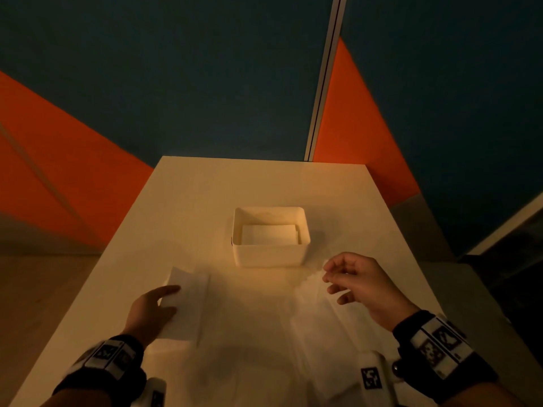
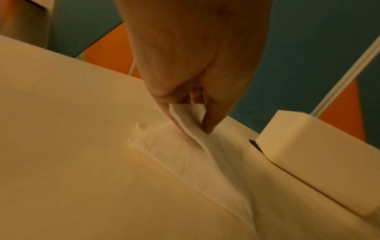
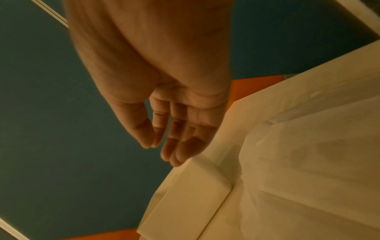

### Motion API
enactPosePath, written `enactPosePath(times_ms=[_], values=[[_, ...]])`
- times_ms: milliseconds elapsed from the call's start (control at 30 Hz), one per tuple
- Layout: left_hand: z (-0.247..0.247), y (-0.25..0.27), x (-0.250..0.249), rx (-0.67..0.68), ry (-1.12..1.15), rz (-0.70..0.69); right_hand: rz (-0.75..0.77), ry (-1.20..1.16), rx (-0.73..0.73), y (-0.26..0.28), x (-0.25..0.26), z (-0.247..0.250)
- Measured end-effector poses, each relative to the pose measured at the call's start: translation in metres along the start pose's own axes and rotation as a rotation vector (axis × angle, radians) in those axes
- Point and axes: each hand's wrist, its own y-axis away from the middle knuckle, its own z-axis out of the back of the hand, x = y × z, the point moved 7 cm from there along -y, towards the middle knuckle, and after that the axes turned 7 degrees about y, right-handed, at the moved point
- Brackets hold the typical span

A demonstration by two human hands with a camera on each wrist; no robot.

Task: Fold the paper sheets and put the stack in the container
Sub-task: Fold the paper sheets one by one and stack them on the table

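Folded sheet lies left of the white container, its long axis running toward and away from the person, already in the left hand.

Taking the open-topped white rectangular plastic container (image 1: pixel 270 237) as landmark: the folded white paper sheet (image 1: pixel 186 306) lies on the pale table (image 1: pixel 205 186) to its near left, and the left hand (image 1: pixel 154 308) pinches a raised edge of it between thumb and fingers. The right hand (image 1: pixel 357 282) hovers just near-right of the container, fingers loosely spread and holding nothing, above a thin, flat white paper sheet (image 1: pixel 320 327) spread on the table. Folded white paper (image 1: pixel 269 234) already lies inside the container. I judge the left hand the nearer one, and its sheet must travel right and away to reach the container.
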Motion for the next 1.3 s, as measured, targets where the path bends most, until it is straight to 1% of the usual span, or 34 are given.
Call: enactPosePath(times_ms=[67, 233, 300, 333, 367, 433, 467, 533, 733, 833, 900, 967, 1000, 1033, 1100, 1167, 1200, 1233, 1300], values=[[-0.002, -0.002, 0.0, -0.013, -0.105, -0.032, 0.001, 0.001, -0.004, -0.001, -0.001, 0.001], [-0.011, -0.006, 0.001, 0.018, -0.391, -0.064, -0.014, 0.019, -0.029, -0.004, -0.01, 0.009], [-0.009, -0.003, -0.001, -0.022, -0.54, -0.05, -0.041, 0.04, -0.08, -0.009, -0.019, 0.018], [-0.006, -0.001, 0.0, -0.043, -0.594, -0.021, -0.066, 0.066, -0.118, -0.012, -0.027, 0.025], [-0.003, -0.001, 0.002, -0.049, -0.61, 0.011, -0.099, 0.102, -0.16, -0.016, -0.037, 0.033], [-0.003, -0.002, 0.007, -0.005, -0.567, 0.048, -0.182, 0.215, -0.241, -0.023, -0.058, 0.05], [-0.003, -0.005, 0.011, 0.022, -0.55, 0.049, -0.232, 0.285, -0.264, -0.025, -0.069, 0.058], [-0.005, -0.009, 0.018, 0.055, -0.54, 0.064, -0.313, 0.398, -0.258, -0.024, -0.084, 0.065], [-0.013, 0.002, 0.006, 0.078, -0.521, 0.09, -0.328, 0.513, -0.153, -0.019, -0.094, 0.06], [-0.016, 0.004, 0.005, 0.09, -0.527, 0.077, -0.328, 0.526, -0.165, -0.018, -0.095, 0.058], [-0.017, 0.005, 0.004, 0.094, -0.542, 0.08, -0.307, 0.545, -0.197, -0.019, -0.094, 0.058], [-0.015, 0.008, -0.002, 0.059, -0.568, 0.077, -0.266, 0.542, -0.224, -0.02, -0.09, 0.058], [-0.015, 0.01, -0.008, 0.036, -0.579, 0.051, -0.24, 0.541, -0.224, -0.02, -0.086, 0.058], [-0.016, 0.011, -0.017, 0.018, -0.575, 0.002, -0.206, 0.541, -0.21, -0.02, -0.08, 0.056], [-0.022, 0.014, -0.042, 0.003, -0.511, -0.15, -0.095, 0.555, -0.144, -0.022, -0.063, 0.048], [-0.034, 0.019, -0.072, 0.062, -0.413, -0.319, 0.024, 0.577, -0.057, -0.02, -0.038, 0.037], [-0.041, 0.023, -0.087, 0.119, -0.369, -0.382, 0.079, 0.588, -0.014, -0.019, -0.025, 0.032], [-0.05, 0.028, -0.102, 0.192, -0.327, -0.43, 0.13, 0.602, 0.029, -0.016, -0.011, 0.026], [-0.069, 0.043, -0.131, 0.366, -0.224, -0.474, 0.219, 0.615, 0.119, -0.009, 0.019, 0.014]])
